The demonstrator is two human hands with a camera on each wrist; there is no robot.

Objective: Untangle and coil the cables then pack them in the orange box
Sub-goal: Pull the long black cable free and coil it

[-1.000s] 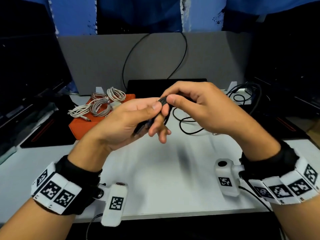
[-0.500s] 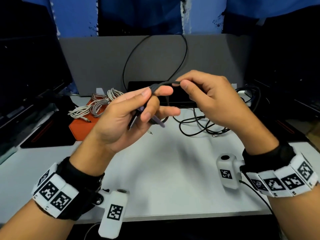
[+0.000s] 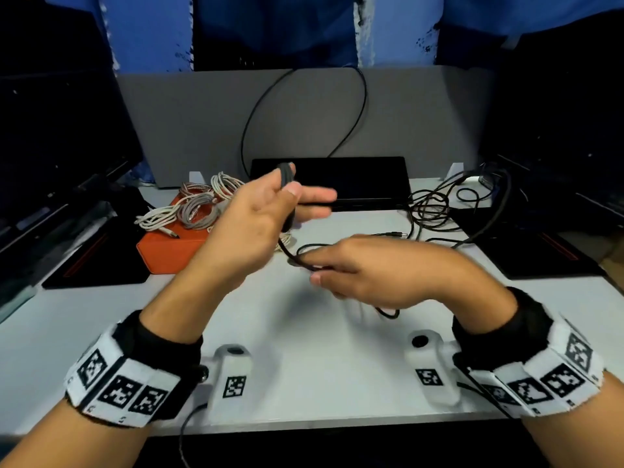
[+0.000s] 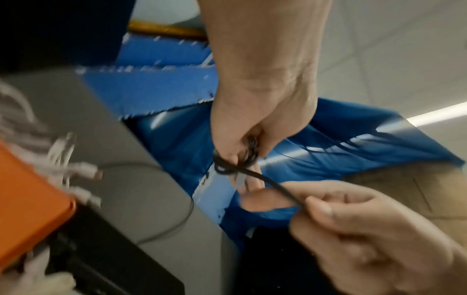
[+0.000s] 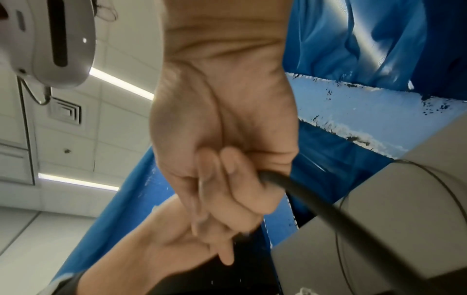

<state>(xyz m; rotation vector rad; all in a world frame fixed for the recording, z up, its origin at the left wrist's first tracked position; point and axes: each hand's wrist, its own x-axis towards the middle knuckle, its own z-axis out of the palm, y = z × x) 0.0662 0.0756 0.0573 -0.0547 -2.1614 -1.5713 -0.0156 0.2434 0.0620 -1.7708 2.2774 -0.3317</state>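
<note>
1. While both hands hover over the middle of the white table (image 3: pixel 101 332), the closest stuff is the wrist gear: bands with black-and-white square marker codes and a small white camera pod under each wrist, near the front edge. No readable words on them, just the patterns.
2. Right hand (image 3: pixel 364 271) sits lower, palm down, fingers curled around the black cable (image 3: pixel 290 256). The right wrist view shows it running out of the fist.
3. From there the cable climbs up and left to the left hand (image 3: pixel 256 224). The free stretch runs roughly diagonal, low right to high left.
4. Left hand is raised, thumb pinching a small bundle of black loops against the fingers, other fingers sticking out pretty straight. The bundle's long axis is about upright.
5. Rest of the black cable trails toward the table's far right, where a loose tangle (image 3: pixel 435 207) lies.
6. Orange box (image 3: pixel 169 251) sits toward the far left edge, with coiled white and grey cables (image 3: pixel 199 207) piled on it.
7. Black flat device (image 3: pixel 354 184) along the far edge, against a grey panel (image 3: pixel 189 123).
</note>
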